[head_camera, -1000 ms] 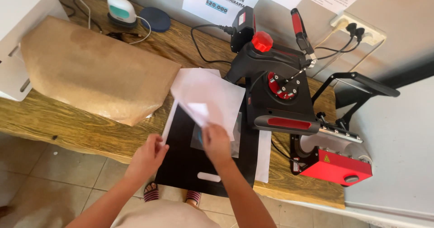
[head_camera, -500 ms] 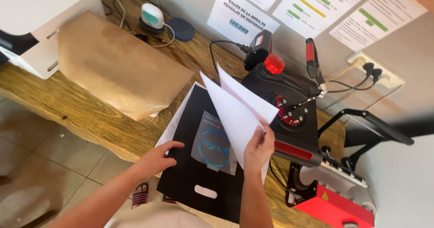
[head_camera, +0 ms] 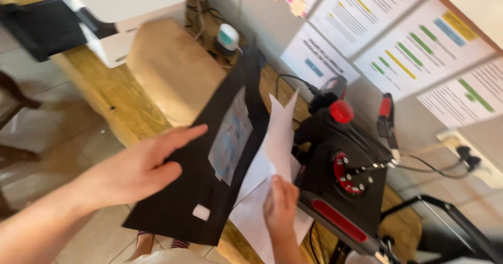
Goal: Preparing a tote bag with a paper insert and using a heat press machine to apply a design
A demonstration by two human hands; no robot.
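Black fabric point(head_camera: 207, 154), a flat dark garment with a pale printed patch point(head_camera: 230, 135) on its face, stands tilted up off the wooden desk point(head_camera: 112, 104); the left hand point(head_camera: 139, 169) lies flat against its left side with fingers stretched out, an open grip that seems to prop the cloth rather than clasp it; the right hand point(head_camera: 280, 204) is closed in a pinch on the lower edge of white paper sheets point(head_camera: 277, 138), which rise just above and behind that grip, apparently lifted so that they part from the fabric; to the right of the right hand, touching or nearly so, sits the black heat press point(head_camera: 340, 175) with its red knob point(head_camera: 341, 111) and red dial; beyond the left grip lie a tan sheet point(head_camera: 173, 70) and a white printer point(head_camera: 126, 12); no container shows in view; the frame is blurred, so finer contact cannot be told.
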